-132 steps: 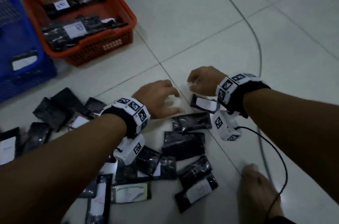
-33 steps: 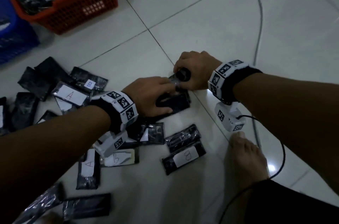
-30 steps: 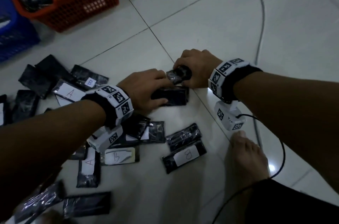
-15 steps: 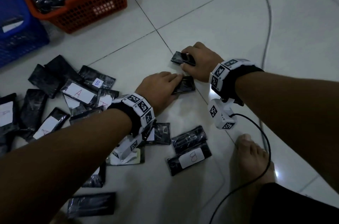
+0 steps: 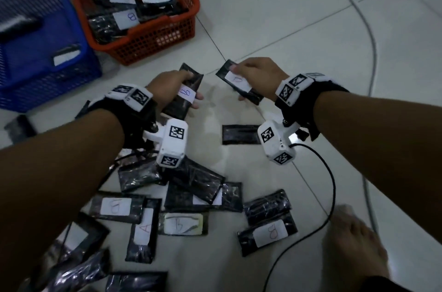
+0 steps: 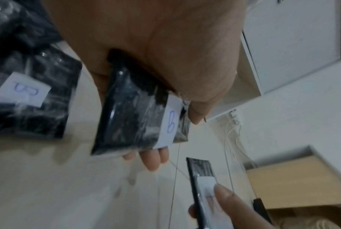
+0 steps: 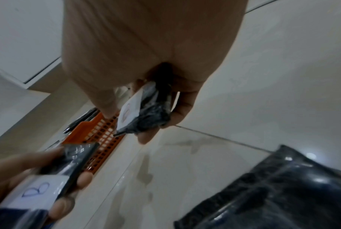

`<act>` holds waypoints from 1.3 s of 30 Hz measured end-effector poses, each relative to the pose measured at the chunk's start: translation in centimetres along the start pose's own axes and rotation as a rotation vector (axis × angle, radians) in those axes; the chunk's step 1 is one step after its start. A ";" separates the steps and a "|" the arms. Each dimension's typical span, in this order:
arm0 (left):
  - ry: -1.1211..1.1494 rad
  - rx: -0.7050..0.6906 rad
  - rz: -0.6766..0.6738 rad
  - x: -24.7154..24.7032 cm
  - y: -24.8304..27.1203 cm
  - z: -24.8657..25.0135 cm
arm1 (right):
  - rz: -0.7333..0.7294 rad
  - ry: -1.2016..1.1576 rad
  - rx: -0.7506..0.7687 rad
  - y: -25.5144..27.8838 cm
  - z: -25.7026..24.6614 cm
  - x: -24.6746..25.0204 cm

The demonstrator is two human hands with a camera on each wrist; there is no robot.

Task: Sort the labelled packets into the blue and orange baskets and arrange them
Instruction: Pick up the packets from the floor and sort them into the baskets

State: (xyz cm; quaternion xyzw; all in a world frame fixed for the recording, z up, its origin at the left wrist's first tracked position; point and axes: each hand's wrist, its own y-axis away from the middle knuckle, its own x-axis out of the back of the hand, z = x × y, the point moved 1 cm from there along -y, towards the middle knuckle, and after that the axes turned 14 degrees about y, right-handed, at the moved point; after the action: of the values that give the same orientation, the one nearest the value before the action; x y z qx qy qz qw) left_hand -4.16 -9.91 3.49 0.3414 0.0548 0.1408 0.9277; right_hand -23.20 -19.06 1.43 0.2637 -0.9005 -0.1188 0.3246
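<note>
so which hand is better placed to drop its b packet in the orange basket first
Left, probably. The left hand grips a black plastic packet labelled B and sits nearer the orange plastic mesh basket, which already holds B packets. The right hand grips its own packet farther off.

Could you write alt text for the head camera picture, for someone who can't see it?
Each hand holds a black labelled packet, left hand, right hand, over a floor strewn with packets. An orange basket and blue basket sit beyond.

Head camera looks steeply down at floor (image 5: 275,16); each wrist camera looks along its palm, close, sighting the opposite hand
</note>
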 end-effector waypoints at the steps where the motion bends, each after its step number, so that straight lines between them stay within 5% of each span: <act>1: 0.032 0.016 -0.008 0.9 0.0 0.6 | 0.006 0.071 0.050 -0.3 -0.7 -0.4; 7: 0.027 -0.108 0.008 5.3 0.4 5.0 | 0.102 0.419 0.367 -1.9 -5.6 -1.9; 12: -0.866 -0.520 0.166 10.0 -1.1 9.8 | 0.225 0.666 0.578 -4.3 -10.4 -1.6; 17: -1.213 -0.670 0.318 11.7 -4.4 14.1 | 0.335 0.812 0.650 -8.5 -15.5 -2.2; 20: -1.222 -0.688 0.338 12.5 -7.0 15.2 | 0.314 0.833 0.675 -11.0 -17.6 -3.4; 29: -1.189 -1.033 0.383 14.5 -12.3 16.1 | 0.337 0.980 0.616 -17.2 -19.8 -5.7; 39: -1.105 -1.153 0.224 9.4 -11.0 14.2 | 0.358 0.871 0.518 -11.4 -13.8 -3.1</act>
State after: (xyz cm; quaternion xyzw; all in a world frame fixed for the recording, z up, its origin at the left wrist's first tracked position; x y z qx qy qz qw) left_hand 10.11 -23.86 7.16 -0.1672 -0.5277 0.0500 0.8313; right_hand -7.74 -27.49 5.92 0.2024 -0.7133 0.2847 0.6076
